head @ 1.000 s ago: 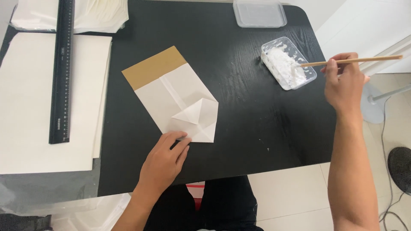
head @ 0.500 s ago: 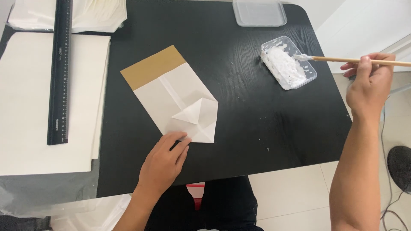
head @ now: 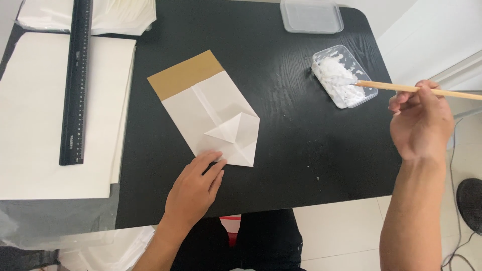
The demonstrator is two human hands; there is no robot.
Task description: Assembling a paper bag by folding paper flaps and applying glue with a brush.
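Observation:
A folded white paper bag (head: pixel 211 110) with a brown band at its far end lies on the black table (head: pixel 281 165). Its near end is folded into a triangular flap. My left hand (head: pixel 193 188) rests flat beside the bag's near corner, fingertips touching the paper. My right hand (head: pixel 420 123) grips a thin wooden stick (head: pixel 401 88) off the table's right edge. The stick's tip reaches into a clear plastic tray of white paste (head: pixel 341 75).
A black ruler (head: pixel 75 80) lies on large white sheets (head: pixel 35 125) at the left. More white sheets (head: pixel 120 15) sit at the far left. A clear plastic lid (head: pixel 311 16) lies at the far edge. Tiled floor and a cable lie to the right.
My right hand has drawn back to the right and toward me, pulling the stick outward so only its tip stays in the paste tray. The left hand and the bag have not moved.

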